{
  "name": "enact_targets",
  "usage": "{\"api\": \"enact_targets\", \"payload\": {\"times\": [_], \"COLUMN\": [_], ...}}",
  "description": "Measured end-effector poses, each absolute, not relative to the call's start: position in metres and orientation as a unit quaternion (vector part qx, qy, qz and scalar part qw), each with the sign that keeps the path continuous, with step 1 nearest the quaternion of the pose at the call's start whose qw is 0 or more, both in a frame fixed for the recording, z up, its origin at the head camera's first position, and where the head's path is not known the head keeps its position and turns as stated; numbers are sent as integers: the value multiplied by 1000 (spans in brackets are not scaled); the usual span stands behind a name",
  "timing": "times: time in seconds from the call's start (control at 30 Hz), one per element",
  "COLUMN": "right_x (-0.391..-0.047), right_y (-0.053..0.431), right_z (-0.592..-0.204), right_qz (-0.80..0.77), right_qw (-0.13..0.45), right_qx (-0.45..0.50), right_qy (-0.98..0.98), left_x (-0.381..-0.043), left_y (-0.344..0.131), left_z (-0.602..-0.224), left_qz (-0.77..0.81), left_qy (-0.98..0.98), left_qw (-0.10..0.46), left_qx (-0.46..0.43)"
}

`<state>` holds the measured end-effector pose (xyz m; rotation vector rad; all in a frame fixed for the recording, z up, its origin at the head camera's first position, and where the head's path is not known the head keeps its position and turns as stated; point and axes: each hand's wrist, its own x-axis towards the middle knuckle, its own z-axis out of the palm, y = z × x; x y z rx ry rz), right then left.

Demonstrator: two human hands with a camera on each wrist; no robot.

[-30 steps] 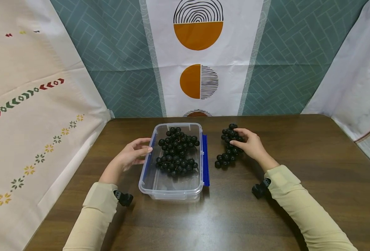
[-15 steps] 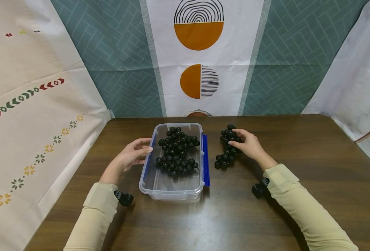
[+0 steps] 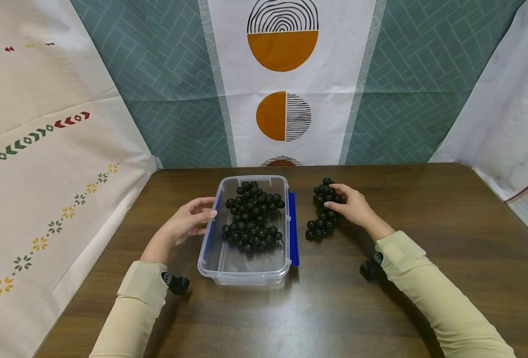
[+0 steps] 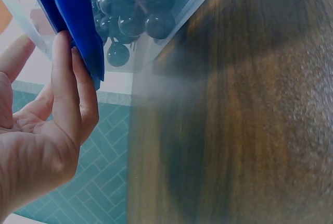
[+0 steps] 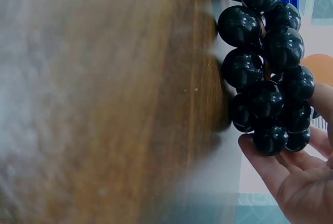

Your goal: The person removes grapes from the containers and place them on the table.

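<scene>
In the head view my right hand [image 3: 354, 205] holds a bunch of black grapes [image 3: 322, 223] just right of the container, thumb and fingers about its upper part. Close up in the right wrist view, the glossy round grapes [image 5: 265, 99] hang close over the wood, fingertips against the end ones. My left hand [image 3: 187, 221] rests at the left side of a clear plastic container [image 3: 246, 273], thumb at its rim. From the left wrist, straight fingers [image 4: 65, 88] touch its blue side flap [image 4: 78, 15]. More black grapes [image 3: 250, 214] lie inside in two clusters.
Another blue flap [image 3: 293, 228] hangs along the container's right side, between it and the held grapes. Everything stands on a dark wooden table [image 3: 264, 323]. A patterned cloth [image 3: 281, 114] hangs behind the far edge, and a white embroidered cloth [image 3: 44, 199] covers the left side.
My right hand and the grapes in it have shifted slightly left, towards the container. The left hand and container have stayed in place.
</scene>
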<state>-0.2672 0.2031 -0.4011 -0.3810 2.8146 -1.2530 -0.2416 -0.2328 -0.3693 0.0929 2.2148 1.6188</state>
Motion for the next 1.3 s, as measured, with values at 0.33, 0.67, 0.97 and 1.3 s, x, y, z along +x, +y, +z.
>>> {"api": "enact_targets", "payload": {"times": [0.33, 0.67, 0.97, 1.3], "right_x": [-266, -264, -260, -258], "right_y": [203, 204, 205, 206], "right_z": [-396, -393, -389, -389], "right_qz": [-393, -386, -380, -376], "right_qw": [27, 24, 18, 11], "right_qx": [-109, -107, -111, -121], "right_qy": [913, 916, 918, 919], "left_x": [-242, -241, -240, -239], "left_y": [-231, -231, -230, -231], "left_z": [-370, -368, -368, -370], "left_qz": [579, 581, 581, 588], "left_qy": [791, 791, 790, 784], "left_qw": [196, 193, 193, 195], "left_qx": [27, 27, 24, 25]}}
